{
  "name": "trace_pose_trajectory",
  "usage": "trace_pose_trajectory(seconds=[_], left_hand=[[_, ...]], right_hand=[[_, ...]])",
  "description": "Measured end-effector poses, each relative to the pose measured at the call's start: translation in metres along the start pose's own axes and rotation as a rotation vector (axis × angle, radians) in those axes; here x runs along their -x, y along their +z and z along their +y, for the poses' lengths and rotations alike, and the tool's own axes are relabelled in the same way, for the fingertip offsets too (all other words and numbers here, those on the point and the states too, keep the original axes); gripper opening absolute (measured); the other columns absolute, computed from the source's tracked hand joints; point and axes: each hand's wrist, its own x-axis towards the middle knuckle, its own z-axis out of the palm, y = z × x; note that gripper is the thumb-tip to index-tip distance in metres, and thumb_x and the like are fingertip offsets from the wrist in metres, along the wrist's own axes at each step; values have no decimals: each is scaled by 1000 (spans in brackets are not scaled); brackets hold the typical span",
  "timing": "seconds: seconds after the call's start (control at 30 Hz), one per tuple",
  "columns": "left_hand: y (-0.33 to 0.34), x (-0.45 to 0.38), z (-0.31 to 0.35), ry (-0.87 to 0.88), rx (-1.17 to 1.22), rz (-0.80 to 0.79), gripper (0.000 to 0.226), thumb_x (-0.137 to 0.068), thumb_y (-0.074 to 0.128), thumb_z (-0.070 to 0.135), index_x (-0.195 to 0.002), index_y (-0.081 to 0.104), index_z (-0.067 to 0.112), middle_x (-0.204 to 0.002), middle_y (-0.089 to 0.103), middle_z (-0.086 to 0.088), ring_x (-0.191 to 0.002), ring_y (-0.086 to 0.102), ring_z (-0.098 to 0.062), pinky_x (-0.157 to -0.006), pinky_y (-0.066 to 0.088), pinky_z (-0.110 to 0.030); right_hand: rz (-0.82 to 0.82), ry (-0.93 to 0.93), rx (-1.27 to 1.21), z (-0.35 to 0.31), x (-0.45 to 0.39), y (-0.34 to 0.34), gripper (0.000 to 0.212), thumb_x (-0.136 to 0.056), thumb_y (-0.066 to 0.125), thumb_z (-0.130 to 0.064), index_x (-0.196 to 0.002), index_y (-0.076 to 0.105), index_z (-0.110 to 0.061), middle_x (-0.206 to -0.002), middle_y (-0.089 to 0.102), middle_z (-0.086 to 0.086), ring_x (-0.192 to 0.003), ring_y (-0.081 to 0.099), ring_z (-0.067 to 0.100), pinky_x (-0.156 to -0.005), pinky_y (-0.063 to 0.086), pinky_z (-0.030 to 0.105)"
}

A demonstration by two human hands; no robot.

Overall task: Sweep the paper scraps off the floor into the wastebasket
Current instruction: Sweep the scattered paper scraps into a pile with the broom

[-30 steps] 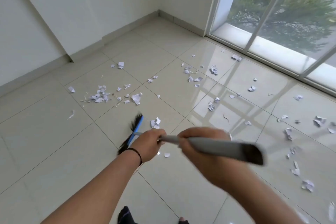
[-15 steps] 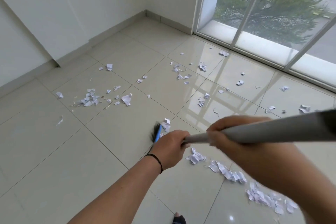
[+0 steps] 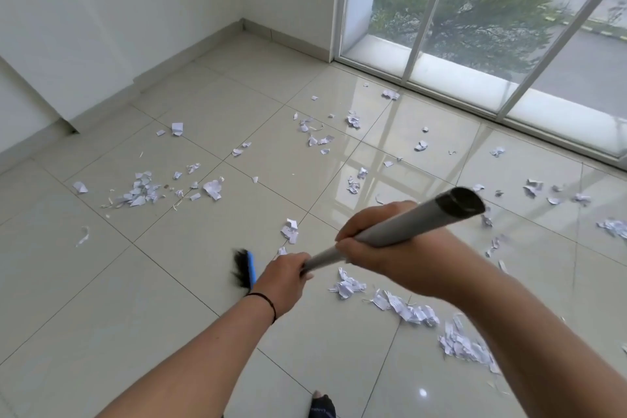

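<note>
I hold a broom by its grey handle point(image 3: 407, 229). My left hand point(image 3: 283, 278) grips the handle low down, and my right hand point(image 3: 380, 244) grips it higher up. The blue broom head with black bristles point(image 3: 245, 268) rests near the floor left of my left hand. White paper scraps lie scattered over the beige tiles: a cluster at the left point(image 3: 139, 192), a few near the window point(image 3: 353, 120), and a swept line of scraps point(image 3: 407, 309) at the lower right. No wastebasket is in view.
White walls with a skirting board point(image 3: 190, 51) close the left and far sides. A floor-to-ceiling window point(image 3: 475, 20) runs along the right. The toe of my foot point(image 3: 322, 405) shows at the bottom edge.
The broom head swung right and then back left, and its handle tip rose. A line of gathered scraps now shows at the lower right. The view shifted left.
</note>
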Motion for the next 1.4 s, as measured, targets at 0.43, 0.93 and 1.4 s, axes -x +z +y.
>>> trace_pose_trajectory(seconds=[0.43, 0.93, 1.4], left_hand=[[-1, -17, 112, 341, 210, 148, 35, -86, 62, 18, -68, 40, 38, -59, 44, 10, -61, 41, -11, -53, 31, -12], [44, -40, 135, 172, 280, 150, 6, -87, 63, 18, -86, 58, 15, -73, 55, -2, -69, 43, -21, -68, 42, -31], [-64, -11, 80, 255, 230, 435, 9, -90, 53, 19, -91, 44, 19, -73, 48, 5, -67, 46, -15, -61, 36, -24]], right_hand=[[463, -129, 0, -3, 46, -101, 15, -72, 68, -45, -78, 70, -31, -75, 73, -17, -71, 67, 1, -62, 52, 16], [261, -44, 17, 25, 39, -91, 10, -81, 69, -22, -73, 67, -28, -88, 73, -11, -81, 64, 4, -63, 48, 10], [352, -388, -329, -53, -8, -86, 12, -75, 66, -20, -78, 73, -30, -76, 77, -4, -76, 74, 14, -65, 63, 36]])
